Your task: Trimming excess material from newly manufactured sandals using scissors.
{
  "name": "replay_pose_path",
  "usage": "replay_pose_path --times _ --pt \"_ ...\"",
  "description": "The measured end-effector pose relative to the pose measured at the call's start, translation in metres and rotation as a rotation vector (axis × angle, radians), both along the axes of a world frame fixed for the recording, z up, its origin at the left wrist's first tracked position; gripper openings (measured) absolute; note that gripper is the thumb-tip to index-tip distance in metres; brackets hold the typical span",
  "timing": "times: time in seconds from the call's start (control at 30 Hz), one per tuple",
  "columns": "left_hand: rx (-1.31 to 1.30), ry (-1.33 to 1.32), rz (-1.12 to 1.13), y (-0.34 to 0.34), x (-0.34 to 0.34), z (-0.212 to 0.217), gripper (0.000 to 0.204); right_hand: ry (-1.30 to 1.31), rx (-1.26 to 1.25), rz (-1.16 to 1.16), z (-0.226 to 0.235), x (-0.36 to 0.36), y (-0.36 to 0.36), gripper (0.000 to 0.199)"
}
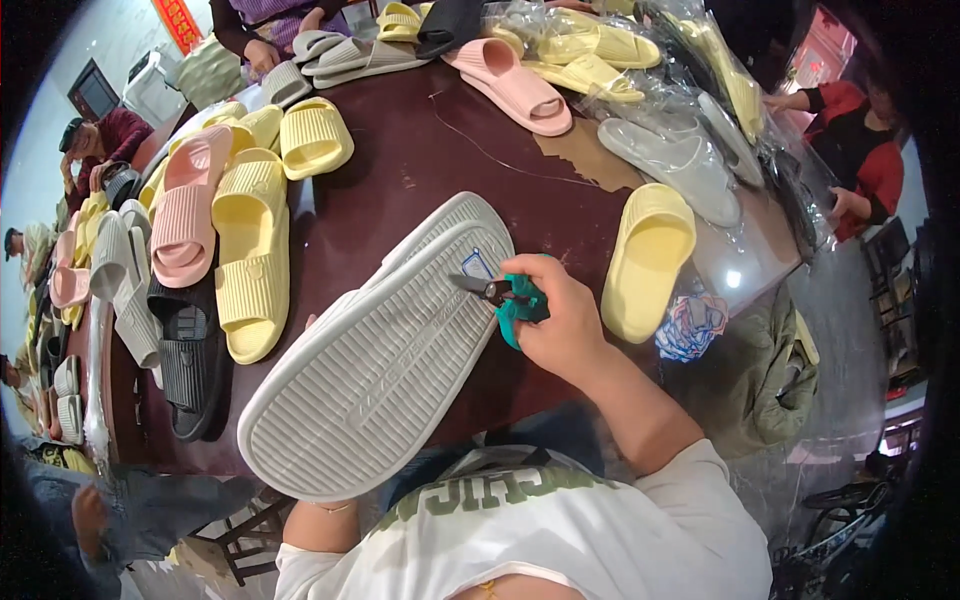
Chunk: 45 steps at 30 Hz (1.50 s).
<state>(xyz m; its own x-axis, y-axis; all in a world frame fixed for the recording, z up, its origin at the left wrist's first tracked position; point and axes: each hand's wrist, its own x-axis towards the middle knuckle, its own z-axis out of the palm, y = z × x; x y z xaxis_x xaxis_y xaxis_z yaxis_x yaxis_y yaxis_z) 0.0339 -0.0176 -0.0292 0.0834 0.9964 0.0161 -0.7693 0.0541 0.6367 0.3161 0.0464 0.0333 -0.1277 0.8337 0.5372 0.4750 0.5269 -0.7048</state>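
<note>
A: Right hand (565, 325) is closed round small teal-handled snips (505, 296), blades poking out left of the grip & touching the ribbed underside of a big light-grey foam slide sandal (375, 355).

B: Where's the sandal sit?

A: Sole-up, tilted, between the person's chest & the dark brown table (420, 160). Far end rests on the table just beyond the grip; near end hangs low, off the table edge, below-left of the grip.

B: Left hand?

A: Mostly hidden under the sandal. Only a fingertip (311, 322) peeks at its left edge, forearm comes up beneath. Looks like it props the sandal from below, but whether the fingers are open or curled, can't tell.

B: Long axis?

A: Diagonal, lower-left to upper-right, far end pointing toward the grip & past it. Can't tell toe from heel from here.

B: How'd it handle?

A: My guess: light, soft, bendy foam, ribs give decent friction, not fragile. Best held mid-length across the sole, one palm under, so it won't flex away from the blades. Blade tips could nick it easily, tho.

B: Round the grip?

A: Pale yellow ribbed slide (645, 260) just right of it; crumpled clear plastic bags (700, 110) w/ more slides beyond that. Far left of the grip: row of yellow, pink, grey & black slides (215, 230). Other people's hands at the table's far edges.
</note>
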Motion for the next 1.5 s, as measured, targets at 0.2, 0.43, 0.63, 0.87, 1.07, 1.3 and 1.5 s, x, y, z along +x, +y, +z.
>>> replay_pose_path --times 0.2,0.43,0.63,0.87,1.07,1.3,1.5 --pt "0.059 -0.032 -0.053 0.030 0.025 0.000 0.057 -0.322 0.315 -0.038 0.011 0.007 -0.005 0.044" --pt "0.300 -0.174 -0.248 0.124 0.113 0.024 0.057 -0.458 0.359 -0.102 0.003 -0.011 -0.020 0.036" --pt "0.313 -0.158 -0.225 0.121 0.109 0.027 0.056 -0.199 0.123 -0.028 0.005 -0.008 -0.014 0.036" --pt "0.086 -0.013 -0.065 0.042 0.040 -0.007 0.055 0.179 -0.293 0.021 0.008 0.023 0.002 0.044" --pt "0.023 0.043 -0.007 0.021 0.019 -0.013 0.054 0.219 -0.201 -0.148 0.030 0.056 -0.007 0.047" --pt "-0.005 0.045 -0.057 0.029 0.043 -0.022 0.053 -0.478 0.111 -0.819 0.058 0.124 -0.075 0.044" --pt "0.087 -0.023 -0.079 0.063 0.077 -0.014 0.053 -0.800 -0.184 -0.795 0.033 0.124 -0.097 0.028"
